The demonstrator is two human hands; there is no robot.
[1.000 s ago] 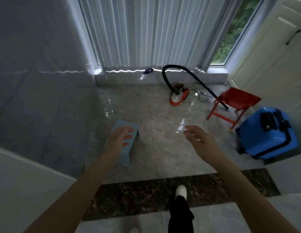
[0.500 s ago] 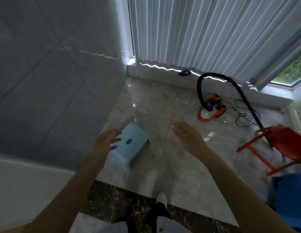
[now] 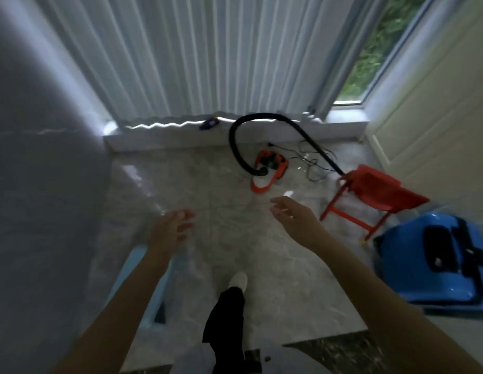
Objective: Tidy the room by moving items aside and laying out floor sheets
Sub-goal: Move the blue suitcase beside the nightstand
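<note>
Light-blue stool, lower left of frame, below and largely hidden behind left forearm; left hand and right hand spread wide, empty; frame motion-blurred.

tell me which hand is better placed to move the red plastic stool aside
Right. The right hand hangs open on the same side as the red plastic stool; the left hand, also open, is over by the light blue stool.

Vertical blinds, perhaps a doorway (right side)
</note>
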